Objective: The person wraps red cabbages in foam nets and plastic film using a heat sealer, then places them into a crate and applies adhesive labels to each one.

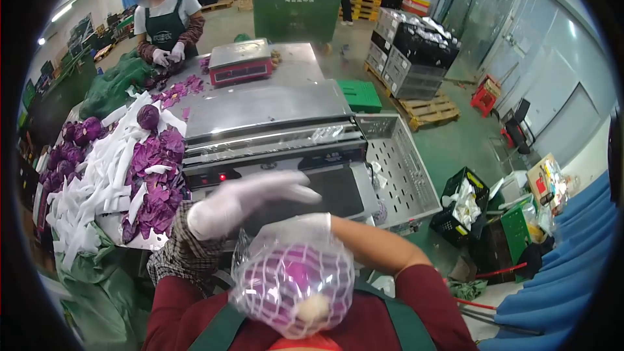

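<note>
A purple cabbage (pixel 292 286) in clear plastic film and a white foam net is close below the camera, its pale stem end facing me. My right hand (pixel 296 231), in a white glove, is behind the wrapped cabbage and holds it; its fingers are mostly hidden. My left hand (pixel 250 201), gloved too and slightly blurred, is raised above and beyond the cabbage with its fingers stretched out and nothing in them. Just under that hand lies the dark plate of the metal wrapping machine (pixel 273 114), where a red light glows.
White foam nets (pixel 97 175), loose purple leaves (pixel 156 175) and more cabbages (pixel 81 131) cover the left side. A grey perforated crate (pixel 406 175) stands right of the machine. Beyond are a red scale (pixel 240 62), a co-worker (pixel 168 23) and a green bin (pixel 296 13).
</note>
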{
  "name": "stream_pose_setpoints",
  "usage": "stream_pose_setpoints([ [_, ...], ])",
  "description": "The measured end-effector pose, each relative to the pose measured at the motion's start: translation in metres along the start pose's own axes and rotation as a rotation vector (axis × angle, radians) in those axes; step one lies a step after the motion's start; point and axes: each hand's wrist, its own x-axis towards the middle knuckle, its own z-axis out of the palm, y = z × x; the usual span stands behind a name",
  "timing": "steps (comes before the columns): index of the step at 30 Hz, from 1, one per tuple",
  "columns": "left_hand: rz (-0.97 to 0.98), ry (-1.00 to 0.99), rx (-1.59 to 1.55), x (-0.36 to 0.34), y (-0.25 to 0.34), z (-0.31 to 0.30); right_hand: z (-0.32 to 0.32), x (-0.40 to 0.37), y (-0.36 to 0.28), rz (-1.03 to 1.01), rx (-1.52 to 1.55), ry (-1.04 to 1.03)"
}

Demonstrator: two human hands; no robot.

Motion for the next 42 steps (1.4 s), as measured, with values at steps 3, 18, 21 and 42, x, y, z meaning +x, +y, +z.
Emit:
stream_pose_setpoints([
  [3,0.418,-0.460,-0.178,0.039,-0.072,0.021,0.005,-0.023,0.066,-0.403,0.725,0.071],
  [18,0.106,0.574,0.069,0.189,-0.140,-0.023,-0.058,-0.245,0.211,-0.559,0.699,1.214],
  [21,0.188,0.760,0.294,0.157,-0.101,-0.054,-0.134,-0.290,0.296,-0.558,0.742,1.392],
  [42,-0.265,1.715,0.648,0.073,-0.089,-0.047,-0.344,-0.204,0.572,0.499,0.012,1.378],
])
